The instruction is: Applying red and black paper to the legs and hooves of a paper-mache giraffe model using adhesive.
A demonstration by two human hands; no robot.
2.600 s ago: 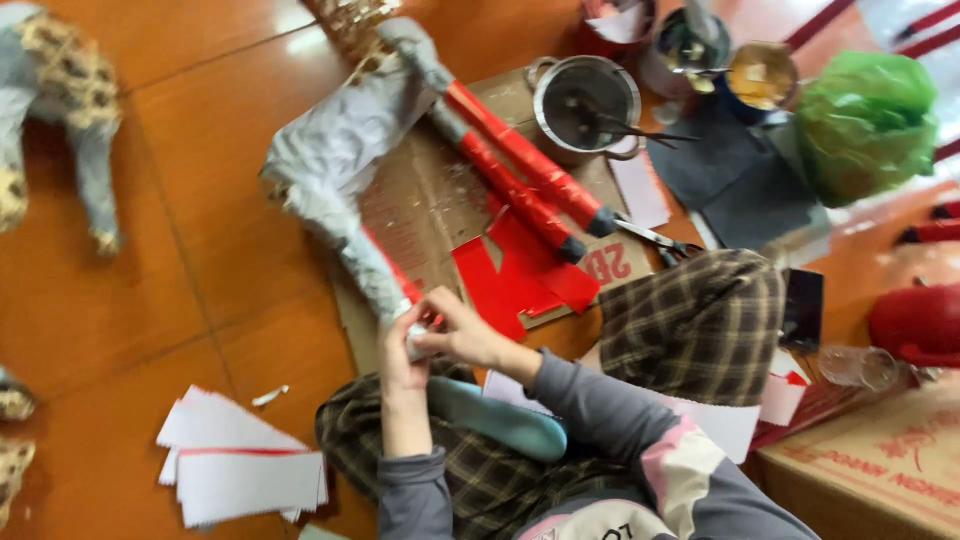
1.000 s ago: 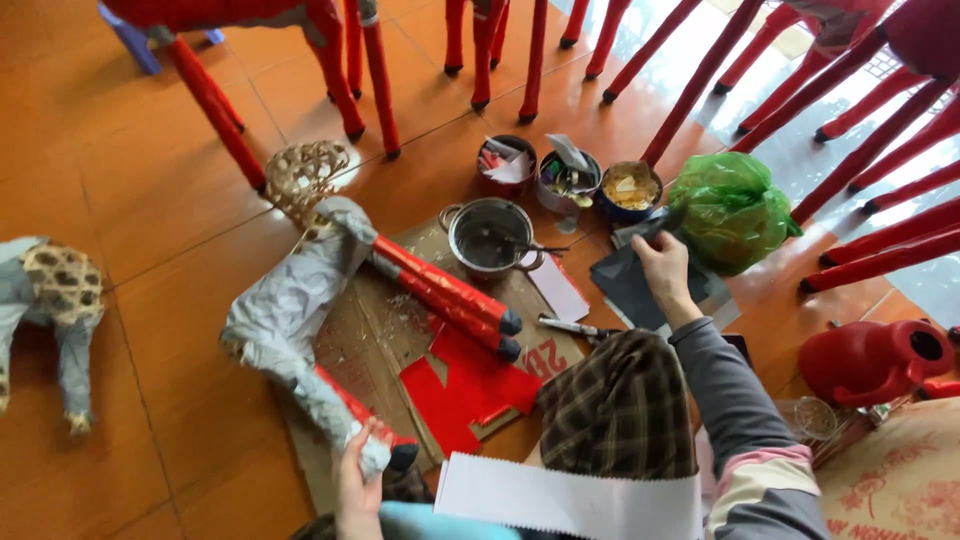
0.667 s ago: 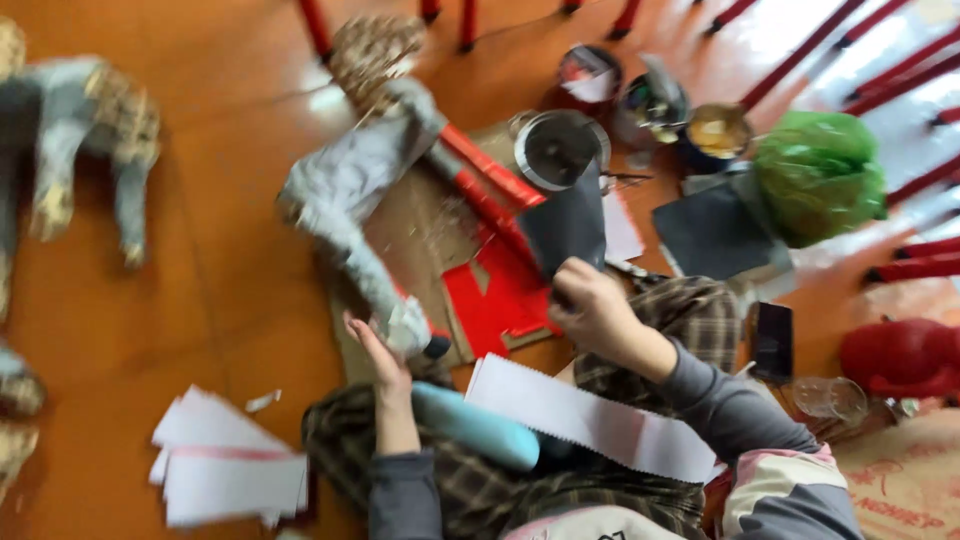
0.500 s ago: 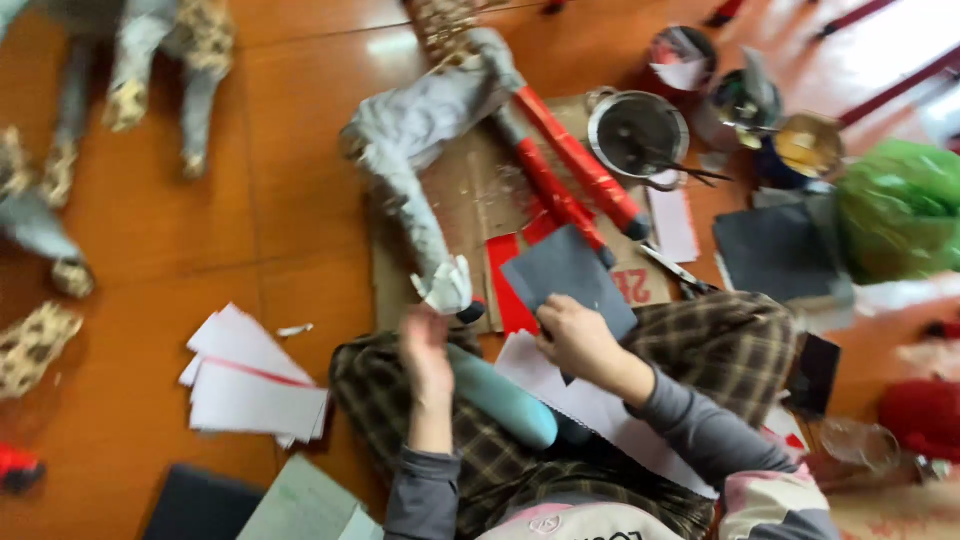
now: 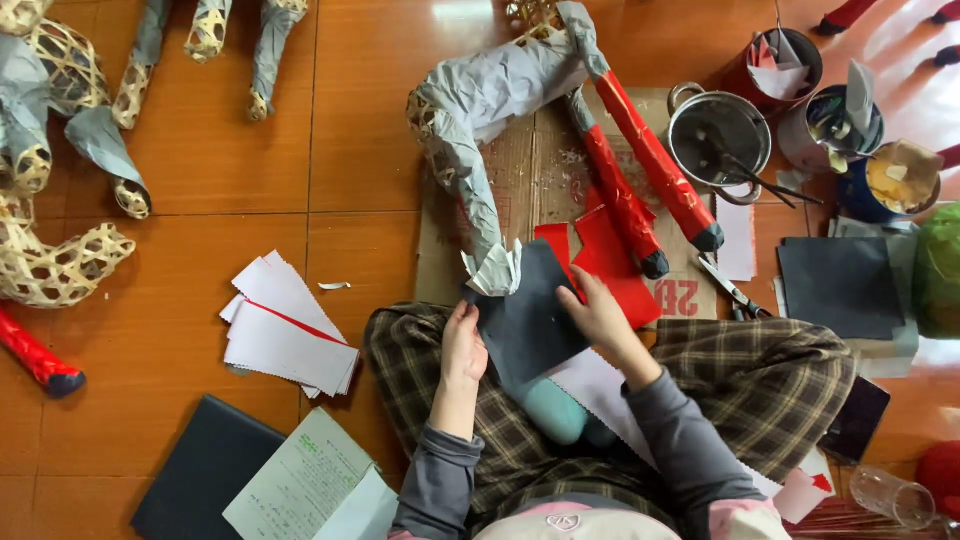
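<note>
Both your hands hold the dark paper sheet (image 5: 525,315) over your lap: left hand (image 5: 463,345) pinching its left edge, right hand (image 5: 598,312) lying flat on its right side. Sheet's top edge touches the grey foot of the paper-covered frame figure (image 5: 480,110) on the cardboard (image 5: 545,160). Far right: metal pot (image 5: 715,135) with sticks; blue cup (image 5: 895,180) of yellow paste. Bare floor (image 5: 360,150) lies left.
</note>
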